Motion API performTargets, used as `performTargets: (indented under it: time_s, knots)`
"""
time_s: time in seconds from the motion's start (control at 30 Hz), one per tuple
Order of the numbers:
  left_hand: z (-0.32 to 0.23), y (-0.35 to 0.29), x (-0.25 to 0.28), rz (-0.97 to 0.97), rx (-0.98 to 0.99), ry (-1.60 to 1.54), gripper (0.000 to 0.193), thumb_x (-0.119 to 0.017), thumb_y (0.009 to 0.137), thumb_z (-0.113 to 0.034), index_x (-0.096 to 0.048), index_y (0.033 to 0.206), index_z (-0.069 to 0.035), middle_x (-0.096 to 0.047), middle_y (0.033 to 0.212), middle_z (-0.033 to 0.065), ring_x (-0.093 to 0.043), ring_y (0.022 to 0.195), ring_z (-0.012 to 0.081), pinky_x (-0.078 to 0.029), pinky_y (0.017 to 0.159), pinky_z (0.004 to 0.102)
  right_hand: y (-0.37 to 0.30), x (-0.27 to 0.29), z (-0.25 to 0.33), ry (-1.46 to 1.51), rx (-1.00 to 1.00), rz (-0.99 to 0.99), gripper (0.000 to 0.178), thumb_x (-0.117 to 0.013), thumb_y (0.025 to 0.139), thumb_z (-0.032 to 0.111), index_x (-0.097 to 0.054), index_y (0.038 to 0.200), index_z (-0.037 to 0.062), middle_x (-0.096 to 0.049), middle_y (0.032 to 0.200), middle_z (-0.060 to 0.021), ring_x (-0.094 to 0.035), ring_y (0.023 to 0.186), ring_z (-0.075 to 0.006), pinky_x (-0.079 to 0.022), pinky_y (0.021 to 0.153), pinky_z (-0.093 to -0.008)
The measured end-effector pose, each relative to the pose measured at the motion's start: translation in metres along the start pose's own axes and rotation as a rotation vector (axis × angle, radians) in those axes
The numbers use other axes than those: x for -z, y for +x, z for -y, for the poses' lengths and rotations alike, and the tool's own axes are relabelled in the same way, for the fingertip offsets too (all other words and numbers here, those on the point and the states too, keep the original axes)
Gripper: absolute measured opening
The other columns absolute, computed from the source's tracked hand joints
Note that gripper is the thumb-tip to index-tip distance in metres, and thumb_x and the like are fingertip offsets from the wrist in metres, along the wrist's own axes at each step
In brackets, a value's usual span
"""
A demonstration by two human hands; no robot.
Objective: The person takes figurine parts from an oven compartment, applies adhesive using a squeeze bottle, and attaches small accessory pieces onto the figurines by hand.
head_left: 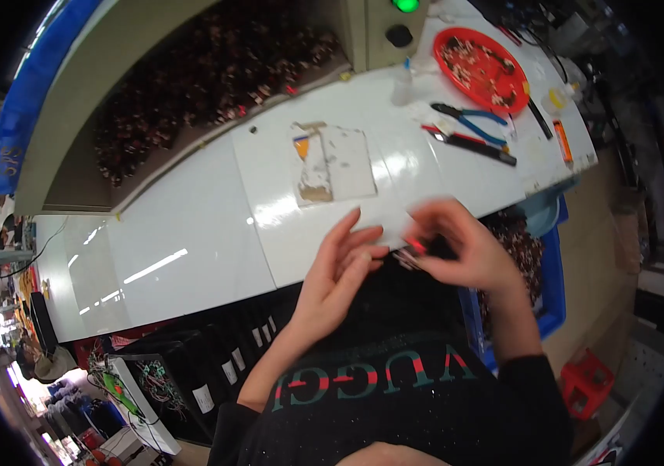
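Note:
My right hand (472,247) is in front of the table's near edge, thumb and fingers closed on a small dark part with a bright red spot (416,248). Blur hides its exact kind. Facing it from the left is my left hand (340,272), palm inward, its fingers loosely bent and apart. Nothing shows in that hand. Beyond both hands, a flat white board (351,167) with torn brown tape along one side lies on the white table (184,248).
A bin piled with small dark parts (215,78) stands at the back left. Far right are a red tray (514,70), blue-handled pliers (476,124), a black-handled tool (479,147) and a clear bottle (402,87). A blue crate (553,287) of parts sits below the table's right edge.

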State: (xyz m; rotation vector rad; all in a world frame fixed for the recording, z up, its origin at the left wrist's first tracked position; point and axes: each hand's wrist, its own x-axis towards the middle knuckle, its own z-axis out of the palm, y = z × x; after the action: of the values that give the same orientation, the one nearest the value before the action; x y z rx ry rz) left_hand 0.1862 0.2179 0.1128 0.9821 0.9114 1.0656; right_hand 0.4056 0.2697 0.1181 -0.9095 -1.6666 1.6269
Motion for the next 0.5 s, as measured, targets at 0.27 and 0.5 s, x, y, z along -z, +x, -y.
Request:
performTargets:
  time_s: [0.27, 0.5]
  knots:
    - [-0.075, 0.015, 0.097, -0.123, -0.124, 0.720, 0.038, -0.052, 0.090, -0.007, -0.050, 0.128, -0.003, -0.061, 0.115, 0.0094, -0.056, 0.102, 0.0147, -0.043, 0.088, 0.0274, -0.106, 0.052, 0.034, -0.790, -0.574, -0.260, 0.045, -0.073, 0.068, 0.008, -0.056, 0.109, 0.0019, -0.063, 0.094, -0.0134, -0.062, 0.089, -0.0256, -0.048, 0.082, -0.0347]
    - [-0.098, 0.162, 0.188, -0.428, -0.387, 1.483, 0.030, -0.059, 0.087, -0.020, -0.060, 0.114, -0.006, -0.063, 0.105, 0.0139, -0.059, 0.094, 0.0257, -0.045, 0.084, 0.0369, -0.005, 0.000, 0.022, -0.593, -0.090, 0.061, 0.020, -0.065, 0.082, 0.017, -0.061, 0.097, 0.0051, -0.063, 0.085, -0.0087, -0.061, 0.083, -0.0261, -0.047, 0.074, -0.0363]
